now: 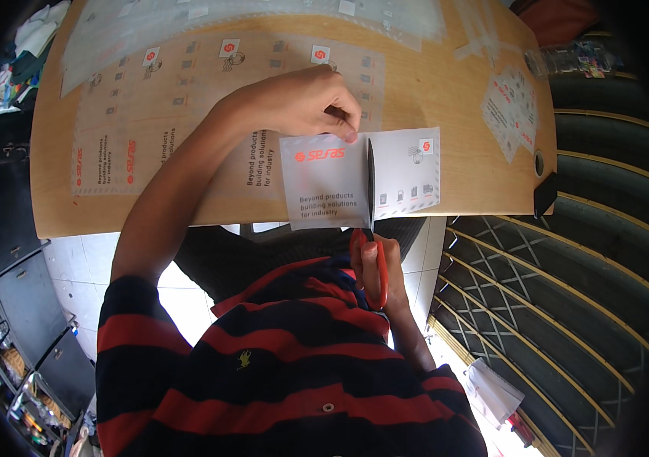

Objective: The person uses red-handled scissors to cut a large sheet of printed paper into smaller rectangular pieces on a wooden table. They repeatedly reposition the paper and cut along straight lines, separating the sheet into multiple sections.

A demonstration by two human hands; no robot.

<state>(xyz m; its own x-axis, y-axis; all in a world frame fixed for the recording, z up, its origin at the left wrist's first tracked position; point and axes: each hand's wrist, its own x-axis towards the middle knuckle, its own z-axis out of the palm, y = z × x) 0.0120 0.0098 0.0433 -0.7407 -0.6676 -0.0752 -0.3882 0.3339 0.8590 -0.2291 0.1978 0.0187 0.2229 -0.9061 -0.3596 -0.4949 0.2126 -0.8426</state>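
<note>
A white printed sheet with orange and black print and a striped border extends over the table's near edge. My left hand reaches across and pinches the sheet's far edge near its middle between thumb and fingers. Below the near edge of the table, my right hand is closed around the red handles of a pair of scissors. Their dark blades point away from me and run up the sheet between its left and right printed panels. The blades look nearly closed, and the lower blade is hidden.
Larger translucent printed sheets lie across the left and back of the wooden table. Smaller printed pieces overlap at the right, near a round cable hole. A clear plastic container stands beyond. A slatted shutter is at the right.
</note>
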